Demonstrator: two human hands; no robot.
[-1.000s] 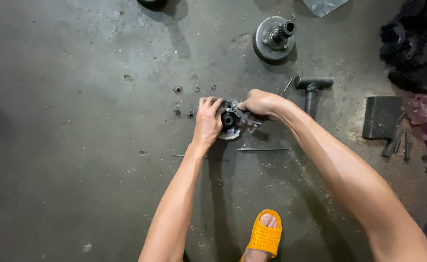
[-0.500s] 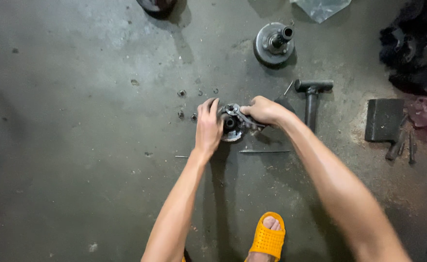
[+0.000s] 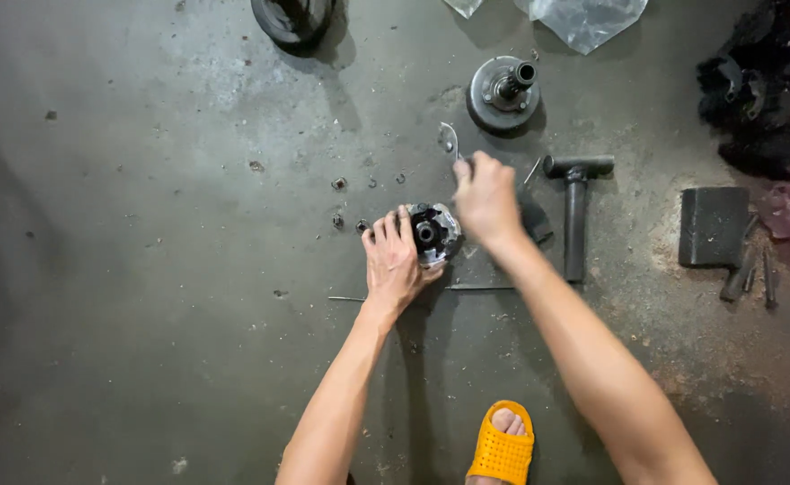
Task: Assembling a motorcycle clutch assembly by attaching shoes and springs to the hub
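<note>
A small round metal assembly (image 3: 432,233) with a dark centre hole lies on the concrete floor. My left hand (image 3: 395,262) rests on its left side, fingers spread against it, holding it down. My right hand (image 3: 485,193) is raised just above and right of the assembly, closed on a small curved metal piece (image 3: 450,140) that sticks up from the fist. Several small nuts and washers (image 3: 339,183) lie scattered to the left of the assembly.
A round hub with a shaft (image 3: 503,91) sits farther back, a black T-handle tool (image 3: 575,208) to the right, a dark flat block (image 3: 713,226) beyond it. A thin rod (image 3: 480,287) lies near my wrists. My foot in an orange sandal (image 3: 502,445) is at the bottom.
My right hand has lifted off the assembly and moved up and away, carrying the curved metal piece. My left hand stays on the assembly.
</note>
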